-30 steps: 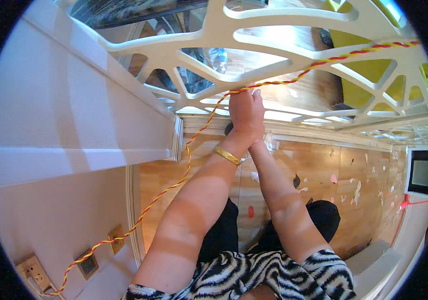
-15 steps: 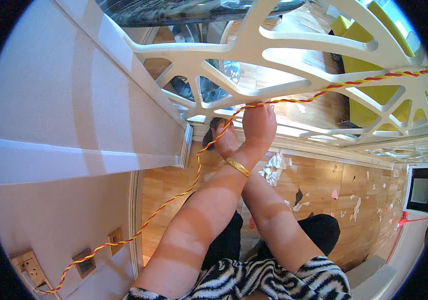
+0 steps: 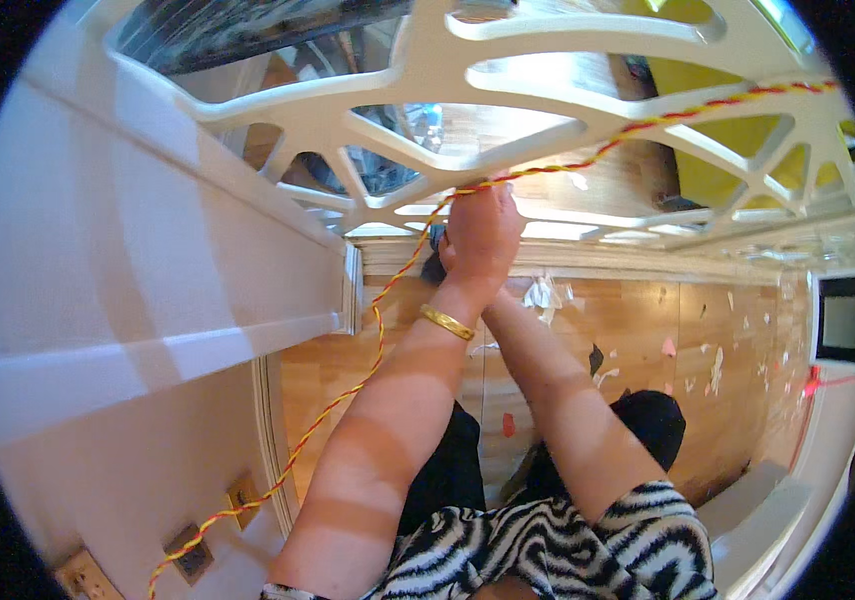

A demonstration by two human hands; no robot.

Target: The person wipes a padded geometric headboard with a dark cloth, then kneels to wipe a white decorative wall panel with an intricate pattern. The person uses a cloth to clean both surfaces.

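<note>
My forearms cross in front of a white lattice panel (image 3: pixel 428 185). My left hand (image 3: pixel 483 235), with a gold bracelet (image 3: pixel 447 322) at its wrist, is closed at the panel's lower bars. A twisted red-and-yellow electrical wire (image 3: pixel 378 330) passes at its fingertips and bends there, seemingly pinched, though the fingertips are partly hidden. Behind and below it, my right hand (image 3: pixel 447 256) is mostly covered by the left. Its fingers close on a dark object (image 3: pixel 435 268) close to the panel's base; its kind is hidden. From the left hand, the wire hangs slack toward the lower left.
A pale wall (image 3: pixel 168 250) juts out at left, with wall sockets (image 3: pixel 88 577) lower down. Torn scraps (image 3: pixel 540 292) litter the wooden floor (image 3: pixel 638 310). Beyond the panel stand a yellow piece of furniture (image 3: pixel 723 175) and a plastic-wrapped dark item (image 3: pixel 258 35). A white-framed box (image 3: pixel 841 318) is at right.
The view has shifted, moving the panel up and left in the picture. My left hand stays at the wire's bend. My right hand has slid farther behind the left, covering more of it.
</note>
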